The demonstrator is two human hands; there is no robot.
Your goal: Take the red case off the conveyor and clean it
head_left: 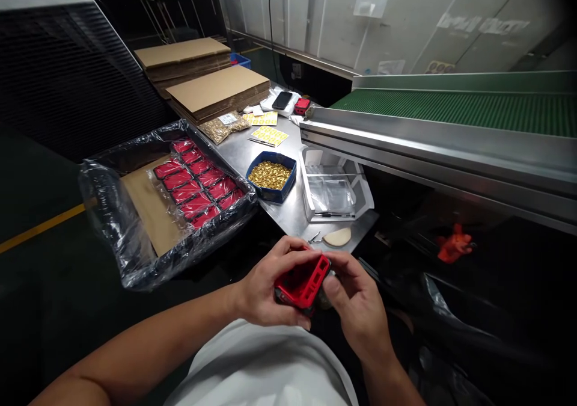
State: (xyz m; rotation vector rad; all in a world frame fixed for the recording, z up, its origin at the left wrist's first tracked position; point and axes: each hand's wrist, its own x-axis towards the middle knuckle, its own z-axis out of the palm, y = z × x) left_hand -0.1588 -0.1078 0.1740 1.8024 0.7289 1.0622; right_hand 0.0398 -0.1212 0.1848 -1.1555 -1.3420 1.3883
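We've got the hollow red-and-black plastic housing (305,286) up in the air, just off the near edge of the bare-metal desk (288,213), open side up. Left hand (264,279) is clasped round its body from both sides. Right hand (360,304) has thumb and fingers bunched at the slotted end; can't tell if they grip it or something small. Should handle light and stiff, a bit slippery on smooth walls; rim probably the weak spot. We'd hold it by the outer long sides, fingers out of the cavity. Blue tray (271,195) of gold-coloured metal bits (270,175) sits at the desk's left edge.
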